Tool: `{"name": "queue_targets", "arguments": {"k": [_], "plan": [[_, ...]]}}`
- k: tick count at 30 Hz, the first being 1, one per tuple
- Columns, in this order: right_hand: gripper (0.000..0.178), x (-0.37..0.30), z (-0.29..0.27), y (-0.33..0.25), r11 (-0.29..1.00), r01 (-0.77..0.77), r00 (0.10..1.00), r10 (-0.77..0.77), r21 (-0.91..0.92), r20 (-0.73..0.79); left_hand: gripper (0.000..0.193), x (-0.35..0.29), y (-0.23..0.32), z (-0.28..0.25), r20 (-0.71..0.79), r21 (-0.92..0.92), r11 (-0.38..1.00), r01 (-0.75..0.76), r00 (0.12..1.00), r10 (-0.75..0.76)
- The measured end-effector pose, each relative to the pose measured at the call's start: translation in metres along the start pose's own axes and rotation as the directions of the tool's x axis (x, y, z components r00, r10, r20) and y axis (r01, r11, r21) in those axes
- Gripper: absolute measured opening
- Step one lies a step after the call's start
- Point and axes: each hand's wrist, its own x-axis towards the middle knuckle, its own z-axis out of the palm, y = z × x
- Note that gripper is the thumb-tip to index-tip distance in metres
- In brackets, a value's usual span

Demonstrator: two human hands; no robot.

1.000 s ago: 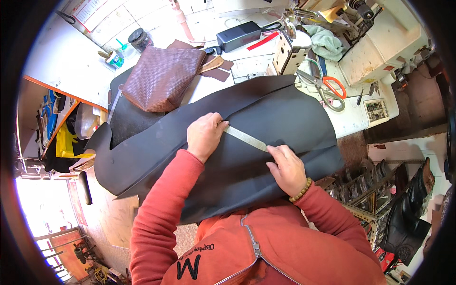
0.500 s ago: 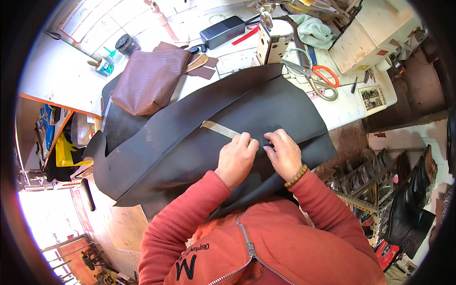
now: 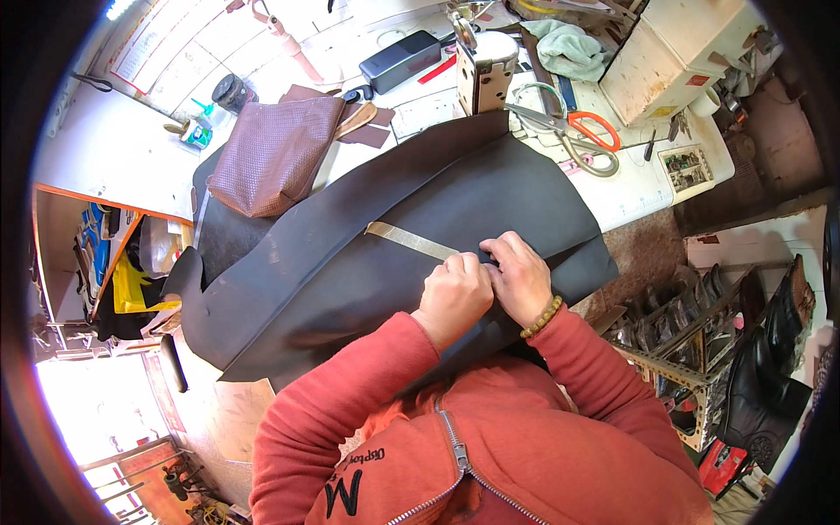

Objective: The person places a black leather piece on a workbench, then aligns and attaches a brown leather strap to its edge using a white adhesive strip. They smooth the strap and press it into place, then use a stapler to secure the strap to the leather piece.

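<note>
1 pale strip (image 3: 409,241): narrow, flat, lying aslant across the black sheet; far end bare, near end running to the left hand.

1 black sheet (image 3: 538,188): large, smooth, creased in long folds, spread over the near part of the white table (image 3: 634,194) and close to the wearer's body.

1 left hand (image 3: 455,297): fingers curled and bunched at the near end of the strip; grasp on it hidden, cannot tell whether pinching or pressing.

1 right hand (image 3: 521,278): just beside the left, fingers bent downward over the black sheet; fingertips hidden, cannot tell whether clenched on anything. At its wrist, 1 beaded bracelet (image 3: 542,318).

2 red sleeves, long, reaching to the wrists.

1 brown bag (image 3: 276,156): woven texture, left of the strip, at the far edge of the sheet.

1 pair of scissors (image 3: 562,129): orange on 1 handle loop, on the table beyond the sheet.

1 dark box (image 3: 400,61), rectangular; 1 greenish cloth (image 3: 571,50), crumpled: farther back.
</note>
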Motion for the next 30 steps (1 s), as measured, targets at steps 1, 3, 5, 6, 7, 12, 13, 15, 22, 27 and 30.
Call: {"name": "queue_targets", "arguments": {"k": [1,3,5,6,7,12,13,15,22,27,30], "plan": [[0.028,0.0,0.0,0.001,1.0,-0.002,1.0,0.002,0.002,-0.002,0.009,0.0,0.0,0.001,-0.013,0.02,0.999,-0.031,0.999,0.032],[0.028,0.0,0.001,0.001,1.0,-0.002,1.0,0.002,0.004,-0.007,0.01,0.001,0.0,0.002,-0.014,0.064,0.995,-0.075,0.997,0.076],[0.028,0.0,0.002,0.002,1.0,-0.007,1.0,0.007,0.004,-0.006,0.011,0.003,0.001,0.001,0.009,0.104,0.989,-0.107,0.994,0.106],[0.028,0.001,0.002,0.002,1.0,0.003,1.0,-0.003,-0.003,-0.014,0.011,0.003,0.001,0.001,0.024,0.088,0.991,-0.103,0.995,0.101],[0.028,0.001,0.002,0.003,1.0,0.003,1.0,-0.003,-0.007,-0.016,0.011,0.004,0.0,0.0,0.039,0.067,0.992,-0.104,0.994,0.101],[0.029,0.001,0.001,0.002,1.0,0.008,1.0,-0.008,-0.004,-0.007,0.009,0.001,-0.014,0.002,0.139,-0.019,0.999,-0.046,0.989,0.048],[0.029,0.0,0.0,0.002,1.0,0.003,1.0,-0.003,-0.002,0.006,0.008,0.0,-0.019,0.003,0.141,-0.119,0.993,-0.011,0.99,0.028],[0.03,0.001,0.0,0.002,1.0,-0.007,1.0,0.007,0.005,0.017,0.008,-0.003,-0.031,0.006,0.148,-0.328,0.943,0.062,0.989,-0.014],[0.032,0.001,0.0,0.001,1.0,-0.019,1.0,0.019,0.001,0.017,0.007,-0.007,-0.04,0.001,0.14,-0.521,0.844,0.128,0.988,-0.064],[0.027,0.001,0.002,0.002,0.999,-0.032,0.999,0.032,0.015,0.006,0.006,0.003,-0.015,-0.008,0.189,-0.131,0.991,0.011,0.982,0.014],[0.02,0.002,0.001,0.002,0.998,-0.046,0.999,0.047,0.05,-0.012,0.008,0.007,-0.001,-0.011,0.173,0.09,0.993,-0.08,0.983,0.064]]}}
